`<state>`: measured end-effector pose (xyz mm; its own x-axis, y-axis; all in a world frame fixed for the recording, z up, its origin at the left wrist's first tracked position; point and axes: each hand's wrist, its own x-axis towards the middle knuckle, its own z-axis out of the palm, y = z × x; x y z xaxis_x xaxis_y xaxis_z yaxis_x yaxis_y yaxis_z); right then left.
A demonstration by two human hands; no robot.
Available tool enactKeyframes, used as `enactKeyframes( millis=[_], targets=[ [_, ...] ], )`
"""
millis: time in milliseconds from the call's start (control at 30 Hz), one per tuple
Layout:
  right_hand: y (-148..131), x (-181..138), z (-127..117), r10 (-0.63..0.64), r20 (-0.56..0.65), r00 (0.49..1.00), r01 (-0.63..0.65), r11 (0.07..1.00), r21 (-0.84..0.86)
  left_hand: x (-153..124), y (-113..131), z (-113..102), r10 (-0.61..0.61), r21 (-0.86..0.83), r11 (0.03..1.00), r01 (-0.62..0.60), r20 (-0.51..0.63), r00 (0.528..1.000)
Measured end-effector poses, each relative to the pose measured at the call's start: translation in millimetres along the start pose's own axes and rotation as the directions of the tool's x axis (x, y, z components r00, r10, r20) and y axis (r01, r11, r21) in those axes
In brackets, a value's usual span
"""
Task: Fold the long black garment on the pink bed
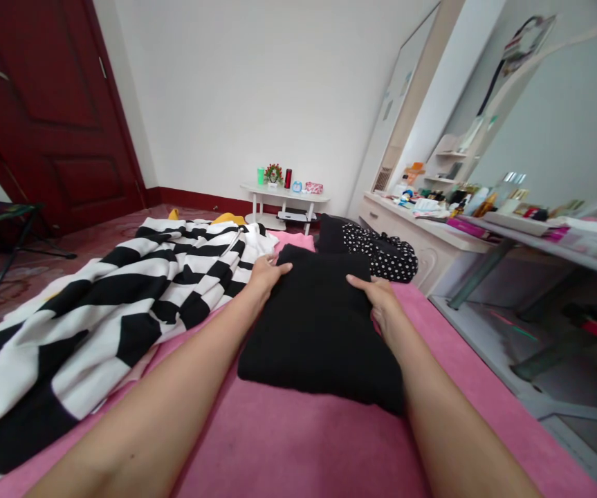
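Head view. I see one folded black garment (319, 332) lying on the pink bed cover (288, 443), in the middle of the frame, with both of my hands on it. My left hand (264, 275) rests flat on the garment's far left corner, fingers extended and close together, laid over the top edge. My right hand (378, 297) rests on the garment's right side, fingers extended and lightly spread, palm down against the cloth; neither hand pinches a fold. Two bare forearms run from the lower corners to the garment.

One black-and-white striped cloth (122, 304) lies crumpled to the left, its edge just beside my left hand. One black polka-dot item (381, 252) sits beyond the garment, to the right, near the bed's far end. One small white table (283, 197) stands against the far wall, bearing several small objects. One white dresser (412, 228) with a cluttered top stands at the right. One dark red door (54, 111) fills the upper left.
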<state>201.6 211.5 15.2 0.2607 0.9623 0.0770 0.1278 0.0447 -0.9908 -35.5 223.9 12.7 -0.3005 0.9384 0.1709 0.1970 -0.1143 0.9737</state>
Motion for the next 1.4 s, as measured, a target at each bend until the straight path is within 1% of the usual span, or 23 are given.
enactKeyframes(
  millis=[33, 67, 100, 133, 200, 233, 267, 300, 367, 400, 433, 500, 533, 567, 633, 800, 933, 1000, 1067, 1167, 1233, 1333, 1400],
  targets=[
    [-16.2, -4.8, -2.7, -0.12, -0.039, 0.992, 0.122, 0.99, 0.065, -1.5, 17.7, -3.5, 0.093, -0.101, 0.991, -0.092, 0.01, 0.996],
    [-34.8, -10.4, -5.9, -0.278, -0.101, 0.955, 0.289, 0.949, 0.124, -3.7, 37.5, -7.8, 0.222, -0.203, 0.955, -0.218, -0.004, 0.975],
    [-54.2, -16.2, -9.5, -0.451, -0.178, 0.874, 0.478, 0.865, 0.153, -6.4, 57.9, -12.7, 0.4, -0.313, 0.864, -0.393, -0.047, 0.915],
    [-72.5, -21.6, -13.1, -0.604, -0.248, 0.758, 0.643, 0.755, 0.127, -9.7, 77.0, -17.9, 0.535, -0.355, 0.767, -0.535, -0.108, 0.838],
    [-98.2, -29.9, -19.6, -0.783, -0.322, 0.533, 0.827, 0.562, 0.001, -18.0, 104.1, -28.0, 0.683, -0.319, 0.633, -0.706, -0.201, 0.703],
    [-102.6, -32.5, -22.3, -0.817, -0.34, 0.465, 0.857, 0.512, -0.057, -23.0, 109.2, -32.4, 0.724, -0.266, 0.599, -0.755, -0.223, 0.653],
    [-100.5, -34.1, -24.5, -0.826, -0.348, 0.444, 0.859, 0.503, -0.096, -28.4, 107.9, -36.5, 0.753, -0.207, 0.585, -0.784, -0.22, 0.62],
    [-92.1, -35.1, -26.4, -0.816, -0.336, 0.47, 0.84, 0.531, -0.115, -34.2, 100.3, -40.2, 0.776, -0.148, 0.584, -0.798, -0.187, 0.602],
    [-61.4, -37.5, -28.9, -0.761, -0.168, 0.627, 0.756, 0.646, -0.105, -46.4, 70.8, -47.7, 0.793, -0.049, 0.606, -0.794, -0.034, 0.608],
    [-42.3, -40.0, -29.7, -0.706, -0.004, 0.708, 0.703, 0.705, -0.099, -53.0, 52.0, -51.7, 0.783, -0.014, 0.618, -0.786, 0.096, 0.614],
    [-23.1, -44.0, -30.2, -0.634, 0.205, 0.746, 0.66, 0.745, -0.099, -60.0, 33.1, -56.0, 0.763, 0.001, 0.621, -0.784, 0.228, 0.605],
    [9.8, -55.8, -30.6, -0.531, 0.415, 0.739, 0.618, 0.779, -0.104, -75.0, 0.4, -64.6, 0.686, 0.024, 0.604, -0.797, 0.494, 0.534],
    [21.8, -62.7, -30.5, -0.501, 0.464, 0.731, 0.608, 0.787, -0.108, -82.5, -11.3, -68.4, 0.644, 0.043, 0.598, -0.8, 0.569, 0.512],
    [30.5, -69.3, -30.4, -0.486, 0.477, 0.733, 0.6, 0.792, -0.115, -89.2, -19.4, -71.4, 0.609, 0.066, 0.594, -0.801, 0.614, 0.502],
    [39.7, -79.4, -29.8, -0.468, 0.469, 0.749, 0.584, 0.801, -0.132, -99.4, -26.7, -74.6, 0.58, 0.114, 0.605, -0.788, 0.615, 0.534],
    [41.9, -88.7, -26.9, -0.5, 0.373, 0.782, 0.598, 0.77, -0.221, -107.1, -23.0, -72.7, 0.584, 0.142, 0.622, -0.77, 0.572, 0.576],
    [39.3, -101.1, -26.8, -0.509, 0.334, 0.793, 0.607, 0.707, -0.364, -112.9, -19.0, -74.7, 0.531, 0.236, 0.618, -0.75, 0.578, 0.62],
    [35.2, -110.7, -30.9, -0.512, 0.331, 0.792, 0.61, 0.675, -0.415, -118.4, -15.8, -79.1, 0.498, 0.275, 0.613, -0.741, 0.593, 0.633],
    [28.5, -121.2, -38.2, -0.522, 0.363, 0.771, 0.636, 0.639, -0.433, -124.9, -11.1, -86.1, 0.499, 0.279, 0.591, -0.757, 0.61, 0.615],
    [15.9, -136.1, -50.2, -0.593, 0.44, 0.675, 0.738, 0.528, -0.42, -134.6, -2.1, -97.5, 0.551, 0.247, 0.532, -0.81, 0.626, 0.552],
    [8.4, -144.2, -54.1, -0.675, 0.419, 0.607, 0.792, 0.469, -0.392, -141.0, 4.9, -101.0, 0.58, 0.228, 0.516, -0.826, 0.616, 0.533],
    [0.1, -152.8, -49.6, -0.762, 0.36, 0.538, 0.828, 0.4, -0.392, -150.9, 16.0, -94.9, 0.653, 0.215, 0.542, -0.812, 0.501, 0.569],
    [-3.2, -155.3, -41.8, -0.729, 0.437, 0.526, 0.84, 0.365, -0.402, -156.9, 21.2, -83.9, 0.688, 0.238, 0.55, -0.801, 0.414, 0.596]
  ],
)
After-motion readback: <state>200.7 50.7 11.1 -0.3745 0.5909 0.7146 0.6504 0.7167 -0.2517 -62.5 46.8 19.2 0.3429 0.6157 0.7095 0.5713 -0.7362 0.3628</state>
